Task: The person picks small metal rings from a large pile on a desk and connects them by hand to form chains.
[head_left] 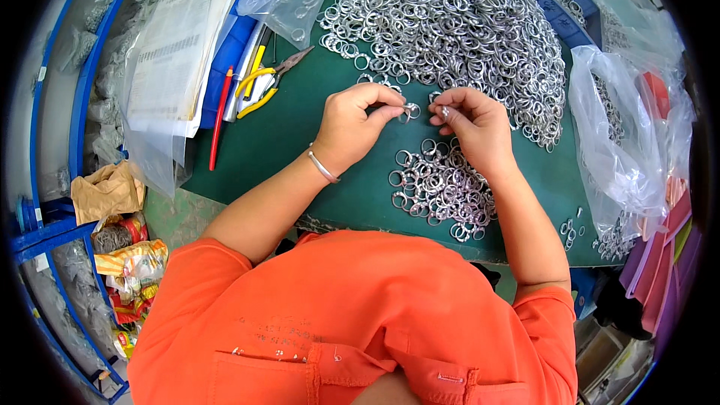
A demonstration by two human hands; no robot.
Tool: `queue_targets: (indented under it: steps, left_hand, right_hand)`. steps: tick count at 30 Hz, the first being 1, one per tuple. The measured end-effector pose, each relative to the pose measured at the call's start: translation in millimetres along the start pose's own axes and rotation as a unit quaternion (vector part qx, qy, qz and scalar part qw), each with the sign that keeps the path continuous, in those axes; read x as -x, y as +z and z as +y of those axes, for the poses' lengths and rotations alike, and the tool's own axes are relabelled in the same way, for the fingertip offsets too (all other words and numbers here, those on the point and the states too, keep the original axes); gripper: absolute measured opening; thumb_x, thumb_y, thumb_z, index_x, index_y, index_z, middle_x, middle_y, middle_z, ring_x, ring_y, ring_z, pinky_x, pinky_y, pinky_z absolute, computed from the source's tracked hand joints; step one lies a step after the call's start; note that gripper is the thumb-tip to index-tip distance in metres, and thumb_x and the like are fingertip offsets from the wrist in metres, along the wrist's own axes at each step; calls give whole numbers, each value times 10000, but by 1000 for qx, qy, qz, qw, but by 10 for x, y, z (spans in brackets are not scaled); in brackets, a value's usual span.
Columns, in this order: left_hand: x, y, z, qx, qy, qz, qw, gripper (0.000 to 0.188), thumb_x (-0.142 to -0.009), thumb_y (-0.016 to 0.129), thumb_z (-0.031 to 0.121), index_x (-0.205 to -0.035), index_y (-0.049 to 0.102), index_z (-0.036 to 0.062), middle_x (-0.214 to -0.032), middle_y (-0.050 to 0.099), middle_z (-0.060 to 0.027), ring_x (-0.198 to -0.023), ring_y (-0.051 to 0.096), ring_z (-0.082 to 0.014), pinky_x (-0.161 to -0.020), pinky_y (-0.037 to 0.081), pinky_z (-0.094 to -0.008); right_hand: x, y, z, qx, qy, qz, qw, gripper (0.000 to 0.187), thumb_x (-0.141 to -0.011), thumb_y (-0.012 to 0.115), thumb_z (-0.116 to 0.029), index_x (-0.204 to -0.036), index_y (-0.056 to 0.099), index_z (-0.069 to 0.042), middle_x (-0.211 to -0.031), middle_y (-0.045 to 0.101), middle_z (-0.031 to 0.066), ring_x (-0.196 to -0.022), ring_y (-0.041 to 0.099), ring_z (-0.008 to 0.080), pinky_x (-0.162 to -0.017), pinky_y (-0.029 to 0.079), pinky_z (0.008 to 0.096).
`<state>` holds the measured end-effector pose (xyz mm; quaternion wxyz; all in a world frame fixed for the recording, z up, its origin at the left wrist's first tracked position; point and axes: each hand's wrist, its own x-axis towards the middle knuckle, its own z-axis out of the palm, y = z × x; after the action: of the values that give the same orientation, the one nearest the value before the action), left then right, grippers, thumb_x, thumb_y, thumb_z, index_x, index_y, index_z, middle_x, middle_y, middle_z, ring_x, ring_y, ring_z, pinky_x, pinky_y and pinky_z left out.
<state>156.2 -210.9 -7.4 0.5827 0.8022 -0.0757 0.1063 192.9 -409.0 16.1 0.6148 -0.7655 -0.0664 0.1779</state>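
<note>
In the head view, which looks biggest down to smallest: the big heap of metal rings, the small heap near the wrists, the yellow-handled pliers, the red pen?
1. Big ring heap.
2. Small ring heap.
3. and 4. Yellow-handled pliers and red pen: similar length, too close to rank.

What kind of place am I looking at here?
Likely a small assembly workbench: a big heap of metal rings on a green mat, yellow-handled pliers nearby, and both hands holding single rings.
</note>
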Motion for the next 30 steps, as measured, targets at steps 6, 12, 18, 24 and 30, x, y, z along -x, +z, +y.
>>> queue_targets:
  steps: [6, 12, 18, 24, 30]
  left_hand:
    - [-8, -41, 28, 209, -152, 14, 966, 105, -857, 664, 23, -958, 642, 6, -896, 676, -70, -788, 630, -117, -687, 512, -250]
    - [-6, -148, 150, 445, -312, -56, 838, 123, -899, 631, 82, -1003, 617, 17, -900, 667, -77, -761, 614, -117, -674, 494, -244]
    - [50, -83, 246, 393, -285, -74, 871, 148, -888, 638, 55, -1017, 615, -15, -895, 667, -81, -748, 614, -117, -672, 502, -243]
    - [53, -48, 373, 284, -247, -92, 922, 161, -880, 643, 40, -1026, 644, -28, -890, 683, -74, -757, 632, -112, -670, 506, -232]
    - [-117, -347, 198, -82, -59, 25, 995, 107, -860, 668, 39, -961, 686, 9, -878, 689, -18, -735, 599, -62, -651, 484, -208]
  right_hand:
    - [43, 96, -60, -109, 14, -34, 993, 127, -898, 564, 37, -1005, 631, 21, -887, 684, 65, -789, 668, 118, -634, 536, 229]
    - [96, 173, -177, -79, -35, -31, 996, 144, -873, 597, 43, -994, 666, 8, -918, 663, 56, -772, 629, 97, -646, 510, 225]
    - [125, 230, -173, 14, -213, 1, 977, 260, -817, 630, 62, -1053, 680, -37, -895, 620, 67, -806, 616, 161, -691, 493, 248]
    - [259, 82, -236, 179, -363, 63, 912, 251, -757, 648, 90, -974, 670, -35, -881, 632, 102, -796, 638, 229, -681, 517, 310]
    - [654, -1552, -797, 558, -259, 432, 659, 297, -862, 574, 67, -1126, 654, -44, -1025, 668, 99, -915, 648, 184, -774, 505, 276]
